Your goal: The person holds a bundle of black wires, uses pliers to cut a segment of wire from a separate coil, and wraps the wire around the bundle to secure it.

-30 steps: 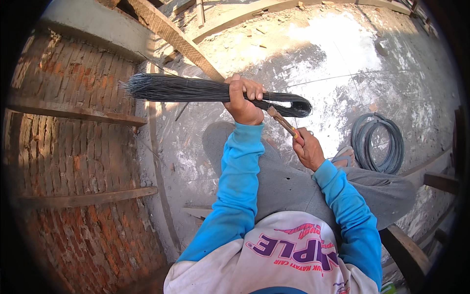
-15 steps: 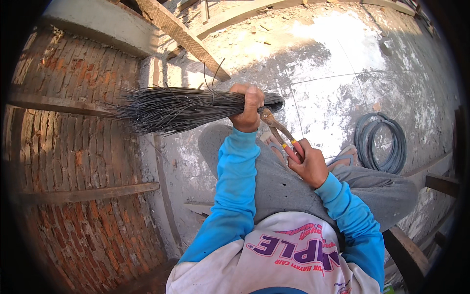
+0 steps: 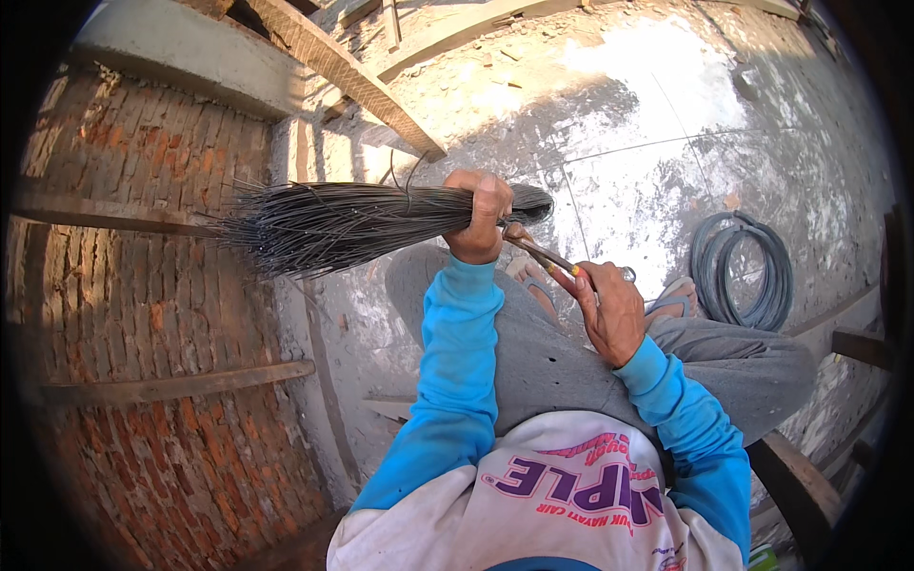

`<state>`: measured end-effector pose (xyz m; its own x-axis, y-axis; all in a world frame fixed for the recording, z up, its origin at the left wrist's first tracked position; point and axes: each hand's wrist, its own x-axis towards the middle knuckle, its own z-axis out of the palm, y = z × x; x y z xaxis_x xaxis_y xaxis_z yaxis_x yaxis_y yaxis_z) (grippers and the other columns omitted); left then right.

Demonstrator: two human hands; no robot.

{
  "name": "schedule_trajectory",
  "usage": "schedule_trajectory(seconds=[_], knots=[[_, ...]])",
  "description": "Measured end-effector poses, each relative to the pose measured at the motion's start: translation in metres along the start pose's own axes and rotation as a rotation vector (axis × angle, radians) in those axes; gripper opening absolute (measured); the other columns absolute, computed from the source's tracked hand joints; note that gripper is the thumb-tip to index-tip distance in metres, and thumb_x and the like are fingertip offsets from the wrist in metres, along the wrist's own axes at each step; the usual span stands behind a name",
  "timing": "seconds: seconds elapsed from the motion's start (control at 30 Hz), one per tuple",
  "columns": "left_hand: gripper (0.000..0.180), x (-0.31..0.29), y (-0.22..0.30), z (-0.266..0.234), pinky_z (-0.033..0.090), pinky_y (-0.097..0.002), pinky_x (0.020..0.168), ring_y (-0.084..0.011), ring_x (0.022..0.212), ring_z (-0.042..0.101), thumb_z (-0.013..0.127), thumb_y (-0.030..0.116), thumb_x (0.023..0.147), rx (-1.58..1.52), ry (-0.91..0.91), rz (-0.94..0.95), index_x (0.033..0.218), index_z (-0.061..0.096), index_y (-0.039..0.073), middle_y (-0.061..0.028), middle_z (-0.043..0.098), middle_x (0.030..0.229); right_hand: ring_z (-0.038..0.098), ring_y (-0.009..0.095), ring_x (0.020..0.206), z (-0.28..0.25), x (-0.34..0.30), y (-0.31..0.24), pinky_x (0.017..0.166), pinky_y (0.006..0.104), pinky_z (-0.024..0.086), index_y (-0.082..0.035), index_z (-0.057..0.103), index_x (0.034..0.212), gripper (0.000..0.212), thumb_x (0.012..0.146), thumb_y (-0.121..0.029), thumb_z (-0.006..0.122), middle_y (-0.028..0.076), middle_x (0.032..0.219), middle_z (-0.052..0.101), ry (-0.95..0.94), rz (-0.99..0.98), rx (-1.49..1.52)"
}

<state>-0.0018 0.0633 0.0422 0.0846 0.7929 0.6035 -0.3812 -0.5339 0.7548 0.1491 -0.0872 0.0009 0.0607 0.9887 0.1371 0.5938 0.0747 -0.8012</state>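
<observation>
The fingers of the left hand point(image 3: 476, 219) are wrapped tight around a bundle of dark wires point(image 3: 333, 226), gripping it near its folded end, with no gap showing between palm and wire; the folded end pokes out just to the right of the fist, while the loose ends fan out to the left like a brush, a few strands curling up above the rest; the fingers of the right hand point(image 3: 614, 312) are only partly curled, keeping hold of the pincers point(image 3: 547, 255) by their handles, which have red and yellow grips; the head of the pincers is up against the bundle, just beside the left fist, and whether its jaws are closed on a wire I cannot tell.

Below the hands are grey trousers point(image 3: 543, 357) and sandals point(image 3: 678, 303); the pale shirt point(image 3: 562, 476), with bright blue sleeves point(image 3: 455, 347), carries the only plain lettering, large and purple, with smaller pink and red lines around it, all upside down from this view; to the right a coil of grey wire point(image 3: 747, 271) rests on the patchy floor point(image 3: 609, 171); to the left stands a brick wall point(image 3: 190, 314) crossed by wooden battens point(image 3: 181, 383).
</observation>
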Motion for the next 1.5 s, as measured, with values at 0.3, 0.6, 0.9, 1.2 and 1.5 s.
schedule_trajectory(seconds=[0.3, 0.6, 0.9, 1.2, 1.5], knots=[[0.015, 0.002, 0.001, 0.009, 0.041, -0.0319, 0.05, -0.0143, 0.048, 0.041, 0.048, 0.006, 0.092, 0.012, 0.001, -0.044, 0.077, 0.044, 0.005, -0.0054, 0.042, 0.054, 0.064, 0.032, 0.078, 0.0, 0.001, 0.009, 0.067, 0.0376, 0.05, -0.002, 0.057, 0.109, 0.044, 0.077, -0.024, 0.076, 0.016, 0.074, 0.062, -0.253, 0.125, 0.229], [0.02, 0.008, -0.002, 0.016, 0.043, -0.0325, 0.052, -0.0153, 0.048, 0.041, 0.047, 0.011, 0.092, -0.031, 0.074, -0.09, 0.073, 0.041, 0.007, -0.005, 0.038, 0.052, 0.056, 0.024, 0.107, 0.068, -0.003, 0.052, 0.094, 0.0322, 0.042, -0.002, 0.049, 0.129, 0.043, 0.09, -0.015, 0.061, 0.019, 0.116, 0.059, -0.523, 0.087, 0.61], [0.023, 0.014, 0.005, 0.022, 0.044, -0.0345, 0.054, -0.017, 0.048, 0.043, 0.049, 0.018, 0.091, -0.087, 0.223, -0.152, 0.073, 0.04, 0.009, -0.0043, 0.037, 0.054, 0.051, 0.024, 0.113, 0.036, 0.002, 0.044, 0.096, 0.0326, 0.04, -0.002, 0.052, 0.125, 0.041, 0.084, 0.002, 0.051, 0.017, 0.126, 0.049, -0.298, 0.112, 0.738], [0.019, 0.017, -0.004, 0.012, 0.044, -0.0344, 0.052, -0.0167, 0.049, 0.043, 0.052, 0.016, 0.089, -0.233, 0.479, -0.207, 0.075, 0.042, 0.007, -0.0052, 0.039, 0.055, 0.056, 0.02, 0.103, 0.035, -0.005, 0.04, 0.092, 0.0322, 0.043, -0.001, 0.054, 0.115, 0.035, 0.083, 0.008, 0.041, 0.015, 0.122, 0.052, -0.094, -0.058, 0.703], [0.025, 0.009, 0.001, 0.012, 0.048, -0.0365, 0.056, -0.0176, 0.049, 0.046, 0.052, 0.023, 0.091, -0.18, 0.212, -0.222, 0.073, 0.04, 0.01, -0.0043, 0.04, 0.053, 0.052, 0.009, 0.063, 0.01, 0.014, 0.013, 0.076, 0.0264, 0.05, -0.003, 0.045, 0.097, 0.006, 0.095, -0.004, 0.04, 0.01, 0.083, 0.056, -0.119, 0.098, 1.024]])
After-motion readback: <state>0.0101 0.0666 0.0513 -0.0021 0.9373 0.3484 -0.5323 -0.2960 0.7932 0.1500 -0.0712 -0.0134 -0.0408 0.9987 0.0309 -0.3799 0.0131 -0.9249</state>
